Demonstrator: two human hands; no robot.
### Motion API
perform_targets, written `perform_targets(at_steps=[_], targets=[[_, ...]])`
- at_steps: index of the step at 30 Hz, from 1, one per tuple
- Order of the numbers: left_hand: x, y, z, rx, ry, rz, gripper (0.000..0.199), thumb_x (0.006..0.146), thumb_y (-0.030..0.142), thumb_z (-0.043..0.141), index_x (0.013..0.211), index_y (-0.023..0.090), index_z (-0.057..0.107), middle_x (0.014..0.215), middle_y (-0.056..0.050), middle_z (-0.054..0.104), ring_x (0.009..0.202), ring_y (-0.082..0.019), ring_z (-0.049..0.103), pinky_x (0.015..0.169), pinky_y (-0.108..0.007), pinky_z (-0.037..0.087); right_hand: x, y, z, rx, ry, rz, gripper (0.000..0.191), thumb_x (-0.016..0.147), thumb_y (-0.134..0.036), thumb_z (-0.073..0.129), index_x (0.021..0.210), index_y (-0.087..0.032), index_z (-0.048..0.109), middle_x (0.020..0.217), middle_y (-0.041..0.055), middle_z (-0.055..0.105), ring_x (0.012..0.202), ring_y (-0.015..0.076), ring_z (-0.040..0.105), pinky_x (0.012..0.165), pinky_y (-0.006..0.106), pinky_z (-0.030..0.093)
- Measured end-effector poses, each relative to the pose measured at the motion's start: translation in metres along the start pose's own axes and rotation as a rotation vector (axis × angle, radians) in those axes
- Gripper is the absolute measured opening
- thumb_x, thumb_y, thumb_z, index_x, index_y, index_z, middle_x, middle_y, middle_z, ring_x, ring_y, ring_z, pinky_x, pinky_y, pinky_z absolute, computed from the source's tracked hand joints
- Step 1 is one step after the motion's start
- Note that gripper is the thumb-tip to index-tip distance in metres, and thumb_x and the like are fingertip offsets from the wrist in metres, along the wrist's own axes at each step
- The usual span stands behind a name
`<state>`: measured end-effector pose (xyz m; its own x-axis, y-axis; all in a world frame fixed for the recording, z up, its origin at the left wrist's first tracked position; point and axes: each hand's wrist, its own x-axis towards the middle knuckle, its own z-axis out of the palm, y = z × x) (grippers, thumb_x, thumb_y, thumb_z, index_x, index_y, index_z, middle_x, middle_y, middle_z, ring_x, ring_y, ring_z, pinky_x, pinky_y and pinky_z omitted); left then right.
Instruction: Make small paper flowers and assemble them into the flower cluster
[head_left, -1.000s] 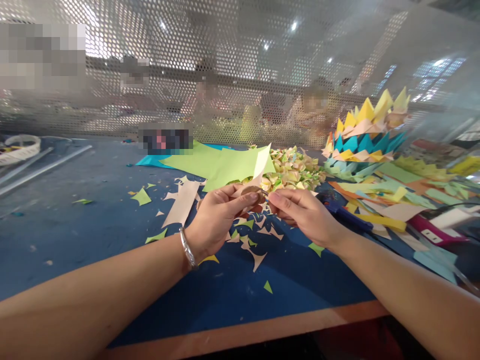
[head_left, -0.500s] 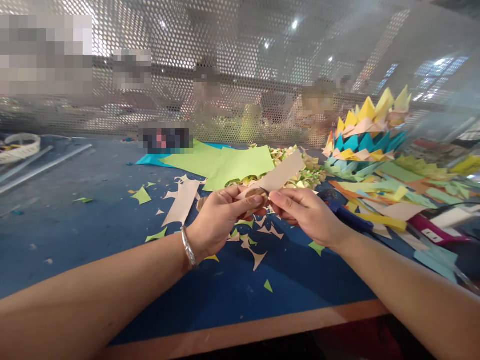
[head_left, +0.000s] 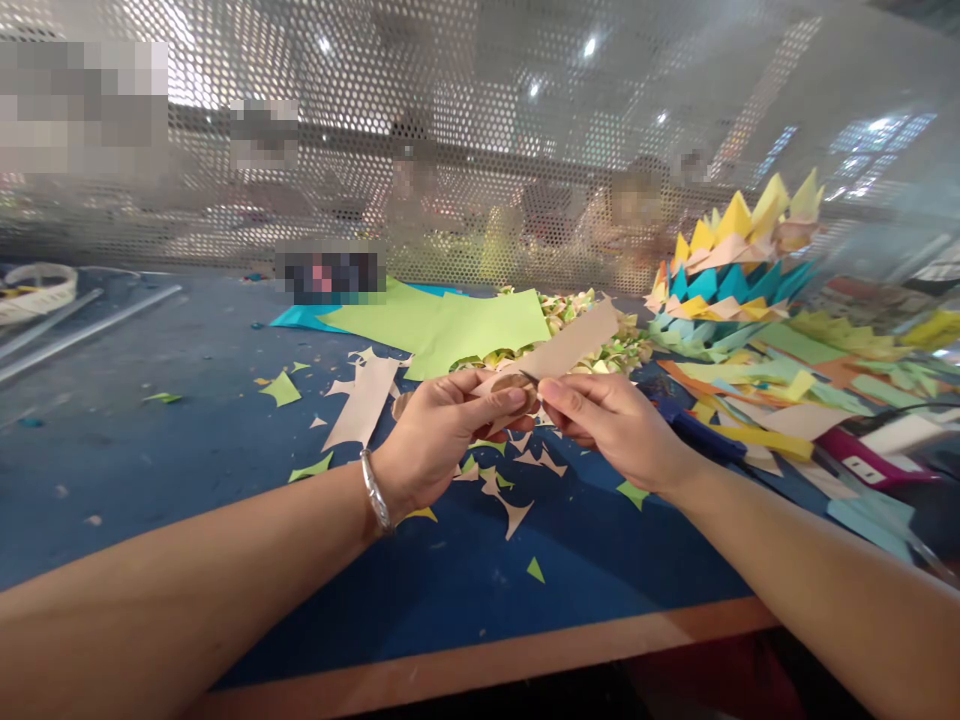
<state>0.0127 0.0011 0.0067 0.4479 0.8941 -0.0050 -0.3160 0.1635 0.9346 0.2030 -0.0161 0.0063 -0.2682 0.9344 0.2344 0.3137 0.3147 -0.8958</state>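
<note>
Head view: left hand [head_left: 435, 440] partly hides the peach strip [head_left: 574, 340]

The left hand's [head_left: 442, 425] fingers hide the near end of a pale strip [head_left: 566, 345] and part of a brown rounded piece [head_left: 511, 383]; the dark sliver [head_left: 529, 377] at the right hand's [head_left: 622, 425] fingertips is too small to identify. Beyond the fingers, figures [head_left: 641, 230] behind the perforated panel [head_left: 450, 75] blur, while far left the picture's edge cuts off a white ring [head_left: 64, 290].

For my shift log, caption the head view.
Left hand pinching a pale paper strip, right hand close beside, above a blue table strewn with scraps.
</note>
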Motion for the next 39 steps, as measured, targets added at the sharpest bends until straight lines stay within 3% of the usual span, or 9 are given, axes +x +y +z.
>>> perform_targets(at_steps=[11,21,25,30,39], targets=[[0.0043,-0.0016,-0.0027,0.124,0.063,0.121,0.013,0.070,0.023,0.078,0.072,0.014,0.069,0.070,-0.001,0.069,0.066,-0.012,0.060,0.066,-0.027,0.043,0.0011,0.0028,0.0030,0.057,0.013,0.072,0.052,0.091,-0.060,0.056,0.061,-0.018,0.048,0.055,-0.0070,0.028,0.046,0.0052,0.021,0.042,0.026,0.012],[0.0086,-0.0033,-0.0057,0.138,0.112,0.165,0.010,0.074,0.022,0.073,0.076,0.016,0.066,0.072,-0.002,0.069,0.064,-0.011,0.059,0.066,-0.027,0.044,0.0000,0.0014,0.0007,0.088,-0.010,0.156,0.051,0.085,-0.065,0.059,0.065,-0.019,0.053,0.052,-0.0093,0.023,0.044,0.0054,0.018,0.041,0.025,0.012],[0.0087,-0.0036,-0.0060,0.121,0.118,0.139,0.012,0.072,0.019,0.075,0.072,0.016,0.063,0.069,0.000,0.067,0.063,-0.010,0.058,0.065,-0.026,0.043,-0.0005,-0.0017,0.0010,0.009,0.048,0.060,0.045,0.081,-0.056,0.070,0.066,-0.017,0.054,0.057,-0.0068,0.035,0.050,0.0054,0.029,0.045,0.023,0.022],[0.0042,-0.0021,-0.0034,0.212,0.002,0.093,0.011,0.072,0.019,0.076,0.073,0.017,0.065,0.065,0.001,0.067,0.063,-0.012,0.059,0.066,-0.026,0.043,0.0021,-0.0008,0.0052,0.010,0.109,-0.011,0.026,0.081,-0.042,0.073,0.085,-0.017,0.066,0.074,-0.0005,0.059,0.066,0.0100,0.052,0.060,0.024,0.042],[0.0021,-0.0047,-0.0036,0.081,-0.031,-0.011,0.011,0.077,0.028,0.077,0.076,0.018,0.072,0.078,-0.001,0.072,0.076,-0.012,0.065,0.066,-0.022,0.043,0.0006,-0.0041,0.0070,0.010,0.180,-0.100,0.019,0.082,-0.035,0.071,0.079,-0.017,0.063,0.073,-0.0001,0.060,0.066,0.0108,0.053,0.060,0.024,0.045]])
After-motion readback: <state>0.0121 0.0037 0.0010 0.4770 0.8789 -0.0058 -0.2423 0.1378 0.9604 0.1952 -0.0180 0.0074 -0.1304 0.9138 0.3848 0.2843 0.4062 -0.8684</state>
